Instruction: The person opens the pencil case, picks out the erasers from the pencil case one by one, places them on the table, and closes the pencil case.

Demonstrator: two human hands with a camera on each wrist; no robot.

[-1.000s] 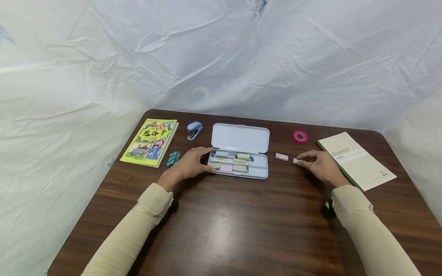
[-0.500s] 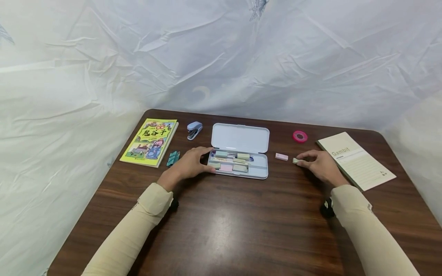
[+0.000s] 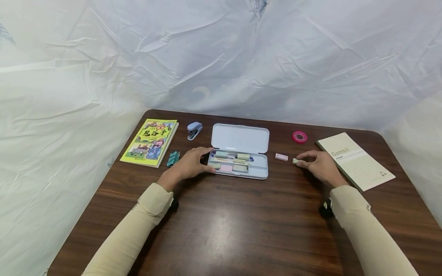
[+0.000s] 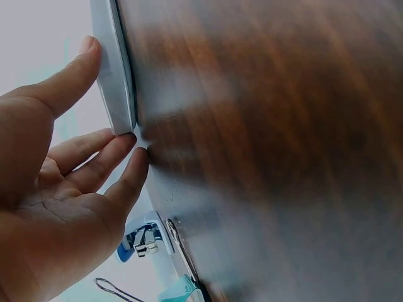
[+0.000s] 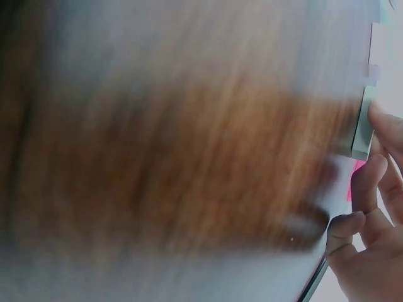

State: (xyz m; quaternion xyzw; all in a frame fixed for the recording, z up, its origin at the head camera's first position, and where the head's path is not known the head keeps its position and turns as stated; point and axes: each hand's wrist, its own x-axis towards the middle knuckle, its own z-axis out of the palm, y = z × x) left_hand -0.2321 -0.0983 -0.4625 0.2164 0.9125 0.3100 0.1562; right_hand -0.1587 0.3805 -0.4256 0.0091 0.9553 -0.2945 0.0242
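Head view: the open pencil case [image 3: 253, 173] lies with its long axis running left to right across the brown table [image 3: 221, 226], its white lid [image 3: 240, 138] folded back toward the far edge. Its tray holds pale green and pink erasers and some pens. The left hand [image 3: 189, 165] rests against the case's left end, fingers relaxed. Well apart from it, the right hand [image 3: 319, 165] pinches a small green eraser [image 3: 295, 161] on the table, right of the case; a pink eraser [image 3: 281, 156] lies between the two.

Left wrist view: thumb and fingers [image 4: 94, 154] bracket the case's corner [image 4: 116, 82].

Right wrist view: blurred; fingertips [image 5: 384, 126] touch the green eraser [image 5: 363, 126].
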